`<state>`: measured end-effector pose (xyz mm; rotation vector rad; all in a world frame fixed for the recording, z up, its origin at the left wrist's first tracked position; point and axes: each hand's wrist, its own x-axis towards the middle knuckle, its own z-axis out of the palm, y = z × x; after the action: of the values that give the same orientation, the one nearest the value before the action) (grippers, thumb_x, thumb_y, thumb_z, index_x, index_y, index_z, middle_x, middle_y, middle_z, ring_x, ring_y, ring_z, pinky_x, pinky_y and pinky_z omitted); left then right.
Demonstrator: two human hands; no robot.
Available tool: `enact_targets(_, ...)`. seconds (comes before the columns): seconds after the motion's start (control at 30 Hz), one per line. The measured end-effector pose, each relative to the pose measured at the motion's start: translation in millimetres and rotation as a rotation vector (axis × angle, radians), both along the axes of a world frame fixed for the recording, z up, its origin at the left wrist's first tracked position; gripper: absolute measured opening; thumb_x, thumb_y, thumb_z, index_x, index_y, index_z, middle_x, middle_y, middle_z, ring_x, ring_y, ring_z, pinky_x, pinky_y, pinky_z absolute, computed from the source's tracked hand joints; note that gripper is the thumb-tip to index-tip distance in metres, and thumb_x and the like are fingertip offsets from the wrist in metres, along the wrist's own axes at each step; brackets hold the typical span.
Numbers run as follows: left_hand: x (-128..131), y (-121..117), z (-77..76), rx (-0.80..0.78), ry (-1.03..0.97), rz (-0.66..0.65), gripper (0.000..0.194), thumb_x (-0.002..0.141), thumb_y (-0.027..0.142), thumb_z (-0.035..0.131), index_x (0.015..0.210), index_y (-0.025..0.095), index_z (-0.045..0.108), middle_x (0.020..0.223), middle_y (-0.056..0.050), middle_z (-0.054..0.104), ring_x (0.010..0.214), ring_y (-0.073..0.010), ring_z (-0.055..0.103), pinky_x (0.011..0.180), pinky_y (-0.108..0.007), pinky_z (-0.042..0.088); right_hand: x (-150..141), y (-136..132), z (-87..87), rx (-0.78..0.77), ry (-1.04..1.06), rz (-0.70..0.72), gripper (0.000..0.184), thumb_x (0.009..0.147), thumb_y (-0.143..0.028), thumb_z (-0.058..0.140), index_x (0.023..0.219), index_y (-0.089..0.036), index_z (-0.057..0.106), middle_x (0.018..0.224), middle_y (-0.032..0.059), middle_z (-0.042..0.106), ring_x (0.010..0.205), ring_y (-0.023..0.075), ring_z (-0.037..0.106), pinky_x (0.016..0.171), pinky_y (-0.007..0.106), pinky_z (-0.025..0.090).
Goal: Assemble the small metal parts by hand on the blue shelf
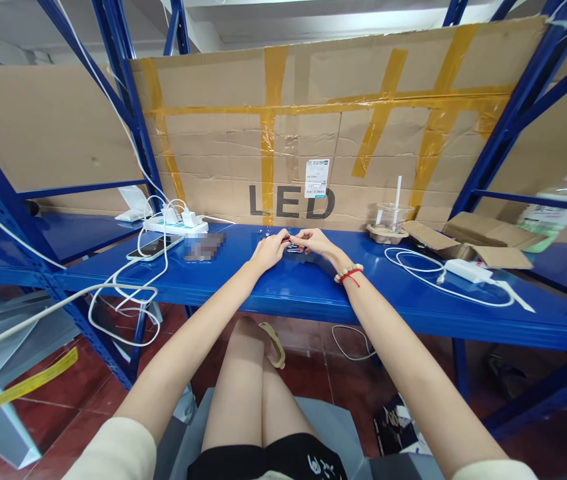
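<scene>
Over the blue shelf top [236,270], my left hand [269,251] and my right hand [317,241] meet at the fingertips. Between the fingers of my left hand shows a small, thin dark-red piece [286,241], too small to name. The fingers of my right hand are pinched together beside it, and what they hold is hidden. Just below the fingertips lies a small shiny piece [293,249] on the shelf. Several tiny bits [263,233] are scattered behind my left hand. A beaded bracelet with red string [348,273] circles my right wrist.
To the left are a power strip [178,228] with plugs, a phone [155,247] and looped white cables. A plastic cup with a straw [388,217], a white adapter [468,271] with its cord and opened cardboard [468,241] are at right. A cardboard wall [213,160] stands behind.
</scene>
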<state>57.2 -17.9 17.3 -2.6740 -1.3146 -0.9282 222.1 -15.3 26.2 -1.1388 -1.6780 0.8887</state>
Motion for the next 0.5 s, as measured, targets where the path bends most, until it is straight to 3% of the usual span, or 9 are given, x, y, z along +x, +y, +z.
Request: enact_targets(0.5, 0.2, -0.2, 0.2, -0.022, -0.001, 0.002, 0.022, 0.089, 0.030, 0.036, 0.104, 0.026, 0.050, 0.099, -0.002, 0.065, 0.096, -0.0197, 0.059, 0.079, -0.029, 0.044, 0.6, -0.1, 0.0, -0.055, 0.001, -0.014, 0.040, 0.050, -0.048, 0.077, 0.061, -0.013, 0.059, 0.047, -0.0025, 0.051, 0.046, 0.0058, 0.045, 0.040, 0.016, 0.036)
